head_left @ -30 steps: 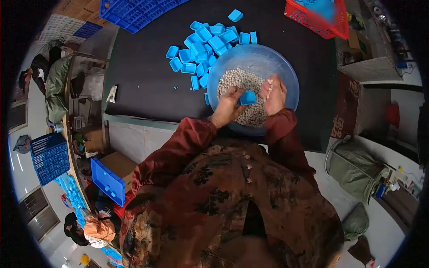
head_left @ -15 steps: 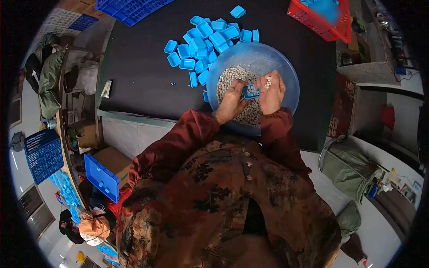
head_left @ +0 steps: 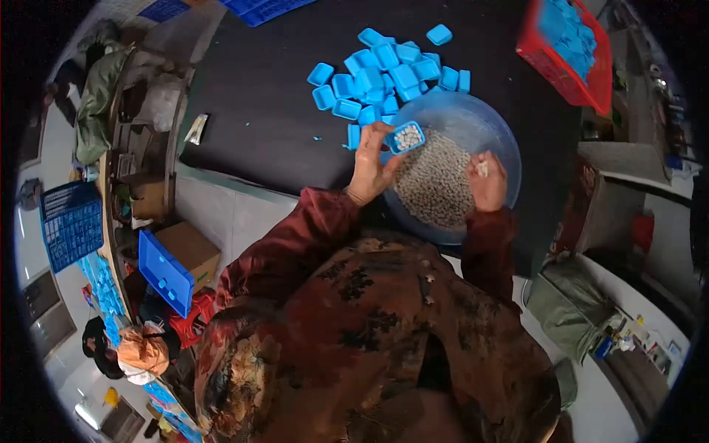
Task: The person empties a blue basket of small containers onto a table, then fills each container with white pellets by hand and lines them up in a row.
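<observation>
My left hand grips a small blue plastic box by its side, at the left rim of a translucent blue basin. Pale round pellets fill the box, its open side facing up. Over the right part of the basin is my right hand, fingers curled around several of the same whitish pellets. A broad layer of pellets covers the basin's bottom. Just beyond the basin lies a heap of blue boxes, some upright and some overturned.
A red basket of blue pieces stands at the table's far right. One blue box lies apart on the black table, and a small packet lies near its left edge. A person is at lower left.
My left hand has moved up and left with the box, from above the pellets to the basin's rim. My right hand has drawn away to the right, still holding pellets. The view has shifted.
</observation>
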Demonstrator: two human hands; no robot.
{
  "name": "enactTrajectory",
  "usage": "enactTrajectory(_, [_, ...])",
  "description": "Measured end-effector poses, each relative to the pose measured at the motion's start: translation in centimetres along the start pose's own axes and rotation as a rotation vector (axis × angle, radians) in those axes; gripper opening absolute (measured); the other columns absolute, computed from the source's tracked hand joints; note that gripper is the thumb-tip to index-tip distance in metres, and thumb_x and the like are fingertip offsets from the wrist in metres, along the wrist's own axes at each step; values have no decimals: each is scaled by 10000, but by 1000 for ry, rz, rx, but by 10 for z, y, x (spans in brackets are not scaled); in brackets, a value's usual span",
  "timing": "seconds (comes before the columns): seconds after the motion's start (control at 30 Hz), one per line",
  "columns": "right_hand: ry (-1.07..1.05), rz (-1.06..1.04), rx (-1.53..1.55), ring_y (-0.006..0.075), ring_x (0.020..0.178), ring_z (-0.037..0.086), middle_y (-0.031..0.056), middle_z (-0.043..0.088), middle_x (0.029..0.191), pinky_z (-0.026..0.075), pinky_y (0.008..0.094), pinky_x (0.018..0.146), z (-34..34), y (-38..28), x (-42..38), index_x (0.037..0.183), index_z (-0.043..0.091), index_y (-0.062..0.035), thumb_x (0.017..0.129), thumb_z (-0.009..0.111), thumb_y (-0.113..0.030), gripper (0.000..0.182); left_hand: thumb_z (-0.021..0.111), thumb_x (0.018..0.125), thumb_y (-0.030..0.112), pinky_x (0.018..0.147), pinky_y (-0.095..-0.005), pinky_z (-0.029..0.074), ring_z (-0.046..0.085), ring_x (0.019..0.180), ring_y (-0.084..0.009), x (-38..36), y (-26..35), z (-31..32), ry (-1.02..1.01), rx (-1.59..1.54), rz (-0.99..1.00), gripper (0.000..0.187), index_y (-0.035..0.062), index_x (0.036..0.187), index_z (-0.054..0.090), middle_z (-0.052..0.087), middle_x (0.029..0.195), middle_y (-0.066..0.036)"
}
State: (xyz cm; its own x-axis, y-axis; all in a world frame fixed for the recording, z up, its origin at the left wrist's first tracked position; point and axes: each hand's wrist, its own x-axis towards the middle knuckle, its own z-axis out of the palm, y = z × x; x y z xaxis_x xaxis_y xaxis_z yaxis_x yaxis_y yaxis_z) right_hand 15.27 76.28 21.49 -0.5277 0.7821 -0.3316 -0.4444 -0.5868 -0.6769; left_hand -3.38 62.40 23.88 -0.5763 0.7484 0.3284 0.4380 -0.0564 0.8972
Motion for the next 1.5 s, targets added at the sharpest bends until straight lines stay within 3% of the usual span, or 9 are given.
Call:
enactTrajectory(0.13, [-157,-395,-1657,285,864,511,126,533,967,420,397,722,-23,41,-15,991,500,-34,835,513,-278,289,689,643,118,634,-314,399,447,709,-202,10,-47,-90,379,477,-84,399,45,987,502,435,850,-96])
enactTrajectory(0.23, [-69,-589,-2123,362,1061,377,172,422,1138,323,478,852,1,63,-37,1089,441,-56,827,502,-343,393,695,630,138,633,-325,409,472,716,-226,-3,-101,-165,625,714,-215,410,74,992,512,443,810,-90])
enactTrajectory(0.33, [-79,-132,-2068,377,1158,235,180,299,1241,238,508,901,9,62,-34,1157,374,-68,830,474,-381,463,695,630,168,651,-352,420,498,747,-267,-21,-149,-233,703,850,-387,438,84,1014,504,475,813,-106])
enactTrajectory(0.7, [-81,-285,-2020,396,883,444,232,466,925,364,474,738,-9,79,-30,957,454,0,837,457,-289,313,702,615,252,706,-397,420,483,861,-325,-16,-184,-311,430,1063,-616,554,58,1085,481,492,898,-157])
enactTrajectory(0.8, [-75,-347,-2025,390,859,451,229,461,905,372,458,713,-13,79,-30,929,446,5,840,451,-249,269,701,605,266,749,-410,384,445,868,-365,1,-147,-317,580,1016,-258,642,24,1141,443,463,938,-220])
enactTrajectory(1.17, [-34,-287,-2102,368,774,472,215,463,871,377,454,655,3,78,-31,937,444,24,834,458,-211,258,531,743,234,702,-435,423,518,857,-334,28,-259,-436,163,1118,-549,219,150,934,598,565,895,-122])
enactTrajectory(1.37, [-119,-419,-2091,378,759,475,207,467,866,384,461,603,7,79,-27,963,456,9,851,437,-225,259,494,778,215,541,-378,417,514,519,-279,13,-228,-444,642,656,-479,249,-2,657,506,532,565,-131])
enactTrajectory(1.43, [26,-100,-2041,417,839,464,250,478,910,380,464,720,15,75,-27,957,456,14,848,439,-241,277,491,789,174,501,-325,416,491,491,-180,-4,-201,-435,752,787,-620,217,-18,687,499,496,526,-80])
enactTrajectory(1.5, [-5,-169,-2082,421,840,463,251,478,914,382,465,717,7,75,-26,960,454,17,850,431,-242,282,495,789,133,455,-279,409,488,494,-134,-36,-183,-433,1047,179,-555,161,-13,720,490,481,551,-41])
